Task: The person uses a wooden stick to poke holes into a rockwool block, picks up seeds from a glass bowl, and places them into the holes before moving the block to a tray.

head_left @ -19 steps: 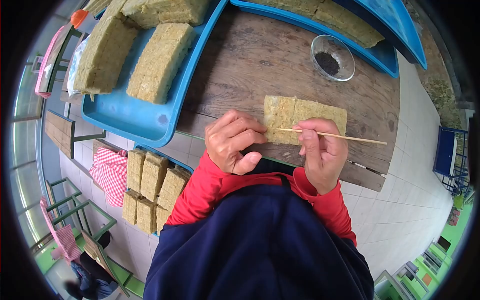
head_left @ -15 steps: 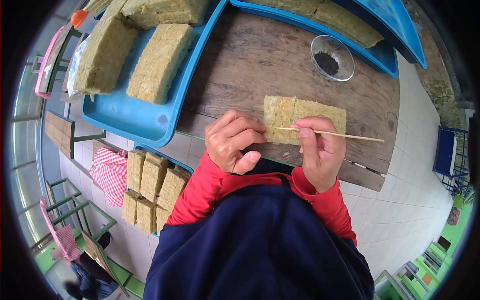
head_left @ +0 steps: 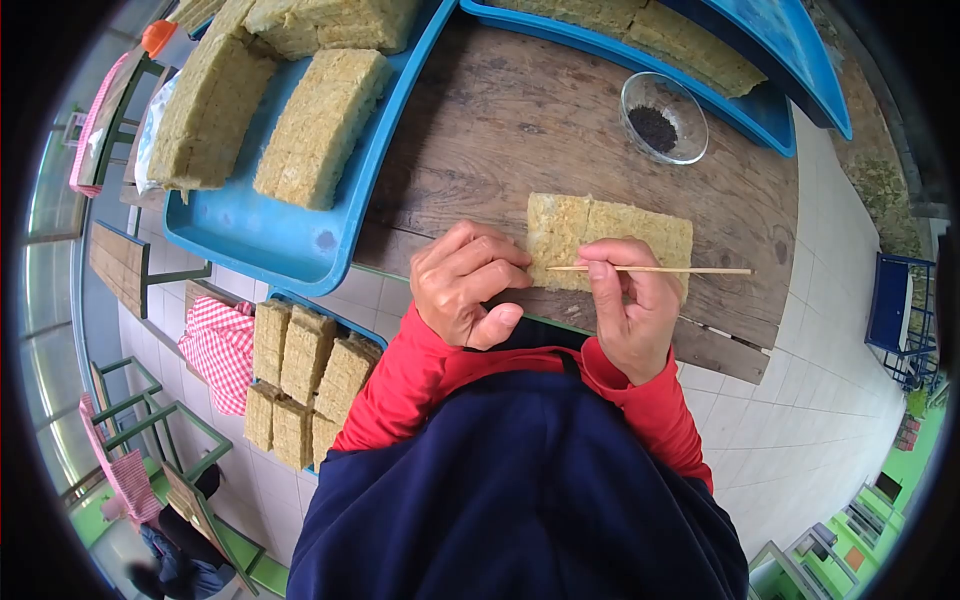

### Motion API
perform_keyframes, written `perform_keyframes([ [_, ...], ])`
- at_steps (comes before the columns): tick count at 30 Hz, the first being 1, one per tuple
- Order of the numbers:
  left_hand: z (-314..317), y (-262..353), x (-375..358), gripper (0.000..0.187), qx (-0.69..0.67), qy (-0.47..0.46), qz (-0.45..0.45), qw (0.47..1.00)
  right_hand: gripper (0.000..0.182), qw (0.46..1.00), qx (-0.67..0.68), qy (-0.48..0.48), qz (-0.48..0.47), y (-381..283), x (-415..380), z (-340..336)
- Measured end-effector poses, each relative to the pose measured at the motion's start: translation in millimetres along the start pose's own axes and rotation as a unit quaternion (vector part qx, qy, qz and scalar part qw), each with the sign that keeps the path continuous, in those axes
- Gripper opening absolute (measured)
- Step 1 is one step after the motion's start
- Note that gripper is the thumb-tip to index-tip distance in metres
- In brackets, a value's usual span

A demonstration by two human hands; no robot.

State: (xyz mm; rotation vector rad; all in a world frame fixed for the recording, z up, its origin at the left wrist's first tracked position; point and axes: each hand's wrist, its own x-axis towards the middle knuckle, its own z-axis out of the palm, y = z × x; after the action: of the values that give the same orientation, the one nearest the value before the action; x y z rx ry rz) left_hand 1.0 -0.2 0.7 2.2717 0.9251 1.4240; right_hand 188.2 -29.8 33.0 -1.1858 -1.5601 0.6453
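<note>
A thin wooden skewer point(head_left: 700, 270) is pinched between the thumb and fingers of my right hand point(head_left: 632, 305). Its pointed end reaches left over a yellowish fibrous slab point(head_left: 640, 220), which looks like rockwool and lies on the wooden table point(head_left: 480, 130). A seam crosses the slab's left part. At the slab's left edge rests my left hand point(head_left: 468, 285), fingers loosely curled and thumb held apart, with nothing seen in it. Behind the slab stands a clear glass bowl point(head_left: 690, 145) with small black seed-like grains point(head_left: 653, 128) at the bottom.
Left of the table's middle, a blue tray point(head_left: 260, 240) carries large fibrous blocks point(head_left: 325, 125). Another blue tray point(head_left: 775, 130) with slabs lies along the far edge. Lower left, more blocks point(head_left: 307, 350) stand below table height near a red checked cloth point(head_left: 220, 350).
My right hand has shifted slightly left, and the skewer has swung closer to level, its tip lower on the slab. My left hand stays put.
</note>
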Motion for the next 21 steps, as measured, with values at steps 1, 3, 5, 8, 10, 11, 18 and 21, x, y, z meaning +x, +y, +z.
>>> perform_keyframes([
  [1, -0.1, 0.1, 0.0, 0.034, 0.002, -0.001, -0.001, 1.0, 0.007, 1.0, -0.002, -0.001, -0.008, 0.0, 0.3, 0.2],
  [3, -0.3, 0.0, -0.3, 0.034, 0.001, -0.002, -0.001, 1.0, 0.007, 1.0, -0.005, -0.001, -0.009, 0.3, 0.4, -0.1],
  [5, -0.3, -0.1, -0.4, 0.034, 0.0, -0.003, -0.002, 1.0, 0.007, 1.0, -0.008, -0.002, -0.011, 0.0, 0.6, -0.2],
  [8, -0.2, -0.1, -0.4, 0.033, 0.001, -0.003, -0.002, 1.0, 0.007, 1.0, -0.017, -0.002, -0.011, -1.0, 1.0, 0.0],
  [10, -0.2, -0.1, -0.2, 0.033, 0.001, -0.002, -0.001, 1.0, 0.008, 1.0, -0.022, -0.01, -0.013, -1.0, 0.9, -0.1],
  [11, -0.8, 0.9, -0.4, 0.033, 0.001, -0.003, -0.001, 1.0, 0.008, 1.0, -0.021, -0.01, -0.012, -1.0, 1.2, 0.0],
  [18, -0.1, 0.9, -0.2, 0.042, -0.002, -0.014, -0.014, 1.0, 0.008, 1.0, -0.011, -0.01, -0.011, -2.3, 1.5, -3.4],
  [21, 0.7, -0.4, -0.1, 0.036, -0.001, 0.001, 0.002, 1.0, 0.007, 0.999, 0.021, 0.022, 0.036, -2.0, 0.4, -8.2],
])
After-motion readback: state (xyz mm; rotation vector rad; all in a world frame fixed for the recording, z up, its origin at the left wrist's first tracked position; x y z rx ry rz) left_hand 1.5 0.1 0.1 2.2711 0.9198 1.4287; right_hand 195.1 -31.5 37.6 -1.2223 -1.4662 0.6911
